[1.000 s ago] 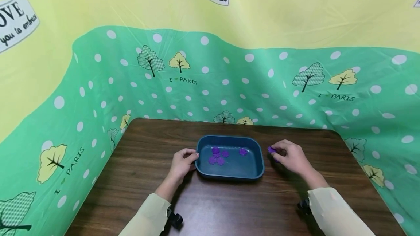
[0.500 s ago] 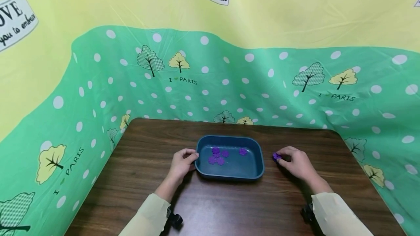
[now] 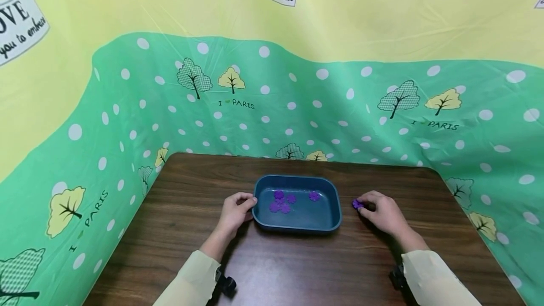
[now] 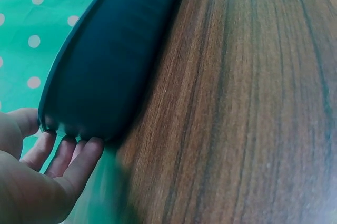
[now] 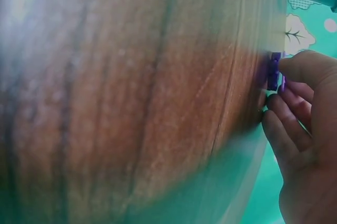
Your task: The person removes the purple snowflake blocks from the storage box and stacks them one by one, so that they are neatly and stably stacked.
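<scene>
In the head view, a dark blue rectangular basin (image 3: 327,216) stands on the table with several purple flower-shaped pieces (image 3: 285,208) lying in it, most toward its left half. My left hand (image 3: 234,209) grips the basin's left end, thumb at the rim. From the left wrist view, its fingers (image 4: 87,158) bear on the outer wall of the basin (image 4: 105,60). Right of the basin, my right hand (image 3: 384,211) pinches a purple flower-shaped piece (image 3: 357,203) close to the tabletop. The right wrist view shows purple (image 5: 274,71) between thumb and fingertips; a second piece may be behind it.
The brown wood-grain table (image 3: 289,268) extends around the basin. Behind and beside it hangs a green and yellow cloth (image 3: 263,103) with white dots and printed trees. A black wrist device (image 3: 227,286) sits at the left cuff, another (image 3: 397,277) at the right.
My right hand has moved slightly right and nearer to me. Two purple spots seen apart at its fingertips now appear as one cluster. My left hand and the basin have stayed put.
</scene>
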Demonstrator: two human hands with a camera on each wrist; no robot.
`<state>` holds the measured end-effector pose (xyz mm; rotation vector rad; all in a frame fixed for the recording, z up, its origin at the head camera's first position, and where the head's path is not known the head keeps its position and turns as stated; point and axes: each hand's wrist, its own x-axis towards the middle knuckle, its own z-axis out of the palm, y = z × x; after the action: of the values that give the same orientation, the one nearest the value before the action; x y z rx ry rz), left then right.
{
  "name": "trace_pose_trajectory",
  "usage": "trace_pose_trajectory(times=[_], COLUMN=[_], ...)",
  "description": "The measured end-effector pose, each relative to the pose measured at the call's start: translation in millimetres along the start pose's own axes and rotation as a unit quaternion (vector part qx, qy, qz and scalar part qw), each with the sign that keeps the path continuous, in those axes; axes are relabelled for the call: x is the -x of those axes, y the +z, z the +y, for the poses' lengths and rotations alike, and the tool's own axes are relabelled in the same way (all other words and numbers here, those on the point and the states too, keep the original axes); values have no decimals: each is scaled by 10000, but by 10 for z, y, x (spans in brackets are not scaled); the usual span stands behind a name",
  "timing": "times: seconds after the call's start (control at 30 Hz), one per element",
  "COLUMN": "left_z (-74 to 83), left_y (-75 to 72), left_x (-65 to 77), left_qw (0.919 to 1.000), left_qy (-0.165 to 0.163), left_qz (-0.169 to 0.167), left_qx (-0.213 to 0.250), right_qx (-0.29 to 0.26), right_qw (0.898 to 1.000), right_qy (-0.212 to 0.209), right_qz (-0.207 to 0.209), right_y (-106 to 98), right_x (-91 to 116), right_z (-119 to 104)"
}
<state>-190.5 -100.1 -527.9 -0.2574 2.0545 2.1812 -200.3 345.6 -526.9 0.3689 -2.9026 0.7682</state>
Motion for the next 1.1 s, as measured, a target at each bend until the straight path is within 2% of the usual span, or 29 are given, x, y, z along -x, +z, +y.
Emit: trace_pose_trajectory(times=[0.5,1.1], left_z=[-9,30], left_y=[12,5], left_x=[23,27], left_qw=[10000,10000], left_qy=[17,5], left_qz=[-4,-6], left_qx=[6,48], right_qx=[171,158], right_qw=[9998,9999], right_qy=[-116,-32], right_qz=[65,24], right_y=[31,11], right_x=[16,11], right_z=[1,-21])
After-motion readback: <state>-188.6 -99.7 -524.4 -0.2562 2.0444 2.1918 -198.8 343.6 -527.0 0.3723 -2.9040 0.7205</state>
